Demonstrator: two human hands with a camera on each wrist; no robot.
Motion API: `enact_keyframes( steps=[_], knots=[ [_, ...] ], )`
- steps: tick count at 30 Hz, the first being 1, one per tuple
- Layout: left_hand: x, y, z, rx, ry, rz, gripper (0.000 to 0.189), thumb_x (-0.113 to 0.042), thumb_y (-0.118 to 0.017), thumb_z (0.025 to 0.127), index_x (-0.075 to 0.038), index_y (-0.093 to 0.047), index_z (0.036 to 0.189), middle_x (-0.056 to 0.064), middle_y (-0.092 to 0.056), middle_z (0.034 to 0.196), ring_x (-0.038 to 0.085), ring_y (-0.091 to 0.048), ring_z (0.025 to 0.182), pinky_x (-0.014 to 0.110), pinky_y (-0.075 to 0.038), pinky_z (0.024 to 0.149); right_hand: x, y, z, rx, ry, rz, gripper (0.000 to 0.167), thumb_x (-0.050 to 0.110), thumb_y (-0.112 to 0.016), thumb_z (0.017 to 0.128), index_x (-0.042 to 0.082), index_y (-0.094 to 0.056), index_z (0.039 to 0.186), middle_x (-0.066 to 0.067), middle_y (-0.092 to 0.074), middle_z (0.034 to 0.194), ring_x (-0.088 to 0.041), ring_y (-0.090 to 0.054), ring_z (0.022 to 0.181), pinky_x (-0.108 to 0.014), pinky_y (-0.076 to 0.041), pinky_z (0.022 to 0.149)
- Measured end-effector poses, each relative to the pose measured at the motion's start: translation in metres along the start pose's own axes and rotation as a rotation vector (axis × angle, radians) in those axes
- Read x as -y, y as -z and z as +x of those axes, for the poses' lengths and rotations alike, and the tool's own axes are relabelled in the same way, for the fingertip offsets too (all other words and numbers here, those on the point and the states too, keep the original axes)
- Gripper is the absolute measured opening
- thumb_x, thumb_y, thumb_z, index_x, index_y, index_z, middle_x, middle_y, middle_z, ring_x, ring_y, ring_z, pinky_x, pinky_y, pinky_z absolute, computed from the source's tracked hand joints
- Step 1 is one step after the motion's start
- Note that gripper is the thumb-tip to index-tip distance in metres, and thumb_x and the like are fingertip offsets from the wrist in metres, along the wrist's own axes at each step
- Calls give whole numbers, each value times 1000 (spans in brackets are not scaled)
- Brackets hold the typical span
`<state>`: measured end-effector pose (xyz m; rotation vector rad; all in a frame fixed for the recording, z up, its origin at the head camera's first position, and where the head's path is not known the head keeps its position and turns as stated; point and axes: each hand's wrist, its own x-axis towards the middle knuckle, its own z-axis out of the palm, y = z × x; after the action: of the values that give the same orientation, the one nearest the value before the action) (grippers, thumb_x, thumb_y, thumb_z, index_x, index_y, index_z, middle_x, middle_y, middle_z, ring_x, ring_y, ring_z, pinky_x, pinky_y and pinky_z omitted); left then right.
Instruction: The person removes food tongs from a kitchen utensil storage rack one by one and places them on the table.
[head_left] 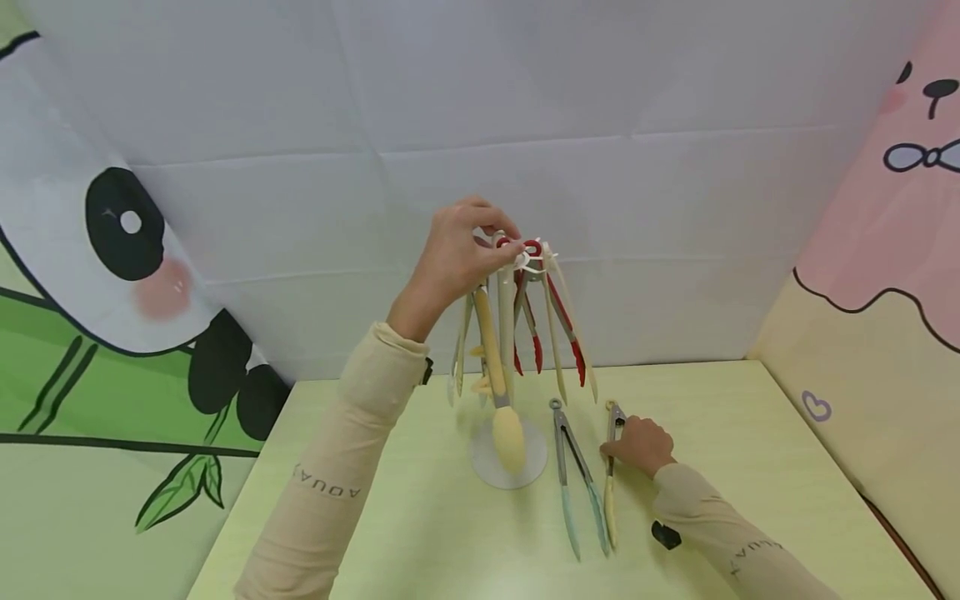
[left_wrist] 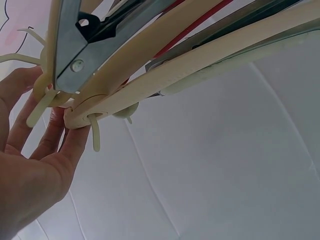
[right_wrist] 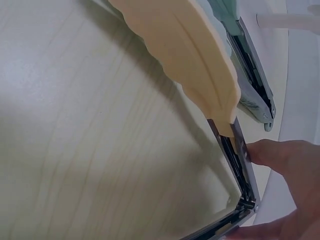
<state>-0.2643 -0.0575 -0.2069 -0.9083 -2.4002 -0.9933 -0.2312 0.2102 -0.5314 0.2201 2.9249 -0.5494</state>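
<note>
A pale utensil stand (head_left: 507, 342) with a round base (head_left: 534, 454) stands on the table, tongs hanging from its top hooks. My left hand (head_left: 457, 250) holds the stand's top with thumb and fingers. In the left wrist view its fingertips (left_wrist: 77, 142) touch the hook area (left_wrist: 95, 132) beside hanging tongs (left_wrist: 67, 50). Low on the right, my right hand (head_left: 645, 446) grips cream-yellow tongs (head_left: 610, 508) lying on the table. The right wrist view shows their scalloped tip (right_wrist: 195, 60) and spread metal arms, my thumb (right_wrist: 270, 152) against one arm. Blue-green tongs (head_left: 567, 508) lie spread just left of them.
Red-tipped tongs (head_left: 577, 358) hang on the stand's right side. Facing me hang yellow tongs (head_left: 508, 442), their tip over the base. A white sheet (head_left: 637, 200) covers the back wall, and cartoon-printed panels (head_left: 180, 250) flank the table (head_left: 712, 433).
</note>
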Motion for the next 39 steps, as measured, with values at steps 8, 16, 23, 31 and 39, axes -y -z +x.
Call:
enact_keyframes(
  steps=[8, 16, 23, 31, 39],
  knots=[
    [1, -1, -1, 6, 5, 0, 9, -13, -71, 83, -4, -73, 85, 6, -59, 90, 19, -52, 84, 24, -51, 73, 1, 0, -2, 19, -19, -5, 46, 43, -73, 75, 4, -49, 70, -6, -47, 62, -19, -44, 56, -32, -32, 49],
    [1, -3, 1, -2, -12, -4, 8, -12, -71, 83, -5, -73, 84, 6, -60, 88, 19, -53, 83, 23, -51, 73, -3, 5, -9, 1, -16, 4, 52, 46, -70, 78, -1, -49, 77, -10, -48, 66, -22, -46, 59, -35, -37, 52],
    [1, -4, 2, 5, -6, -9, 8, -12, -71, 83, -5, -73, 86, 5, -60, 90, 19, -53, 85, 23, -51, 74, -5, 21, -9, -64, 1, 65, 52, 46, -69, 81, -2, -48, 84, -11, -47, 67, -24, -46, 56, -36, -35, 49],
    [1, -5, 3, 1, 3, -15, 9, -12, -71, 83, -4, -73, 86, 9, -61, 91, 20, -54, 86, 23, -51, 75, -4, 44, -10, -133, 38, 162, 59, 44, -65, 84, -8, -49, 105, -22, -54, 85, -27, -51, 60, -38, -40, 48],
    [0, -3, 4, 10, 15, 11, 9, -12, -72, 82, -4, -74, 86, 8, -61, 89, 21, -55, 84, 24, -50, 75, 8, 74, -12, -248, 66, 278, 56, 38, -64, 86, -6, -49, 117, -26, -56, 103, -33, -56, 75, -39, -44, 52]
  ],
)
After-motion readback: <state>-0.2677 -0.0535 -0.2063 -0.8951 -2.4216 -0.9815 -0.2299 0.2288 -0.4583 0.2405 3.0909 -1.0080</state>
